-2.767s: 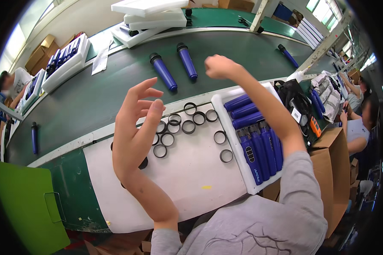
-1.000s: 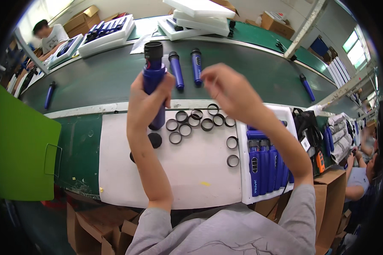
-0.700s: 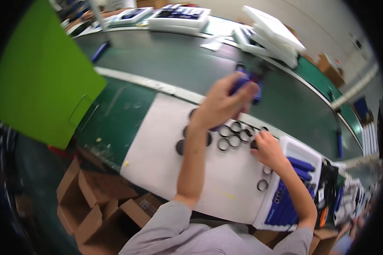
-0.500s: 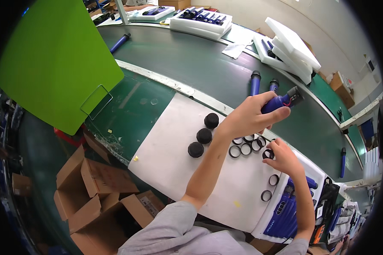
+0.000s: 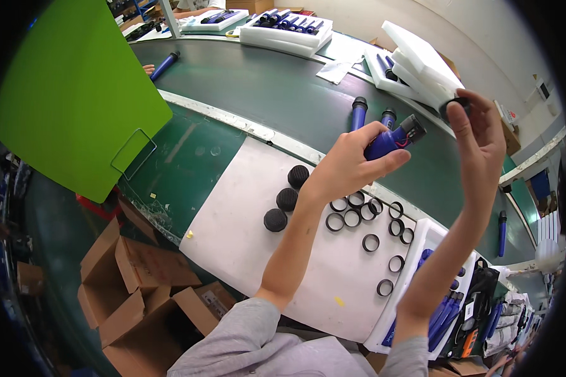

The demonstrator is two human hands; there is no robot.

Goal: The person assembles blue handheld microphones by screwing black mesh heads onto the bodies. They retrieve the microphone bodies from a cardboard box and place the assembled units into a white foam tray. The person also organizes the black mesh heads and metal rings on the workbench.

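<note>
In the head view, the left hand (image 5: 349,160) has its fingers bent around a blue microphone (image 5: 383,146) and its thumb stretched along it. The microphone is up over the edge of the dark green belt (image 5: 264,81), tilted, with red wire showing at its bare end. The right hand (image 5: 481,141) is higher up — its thumb and fingertips pinch a small black round piece (image 5: 454,109), well apart from the microphone. Black rings (image 5: 364,244) and three black caps (image 5: 287,199) sit on a white sheet (image 5: 233,235) — a white tray (image 5: 388,317) of blue microphones is beside them.
</note>
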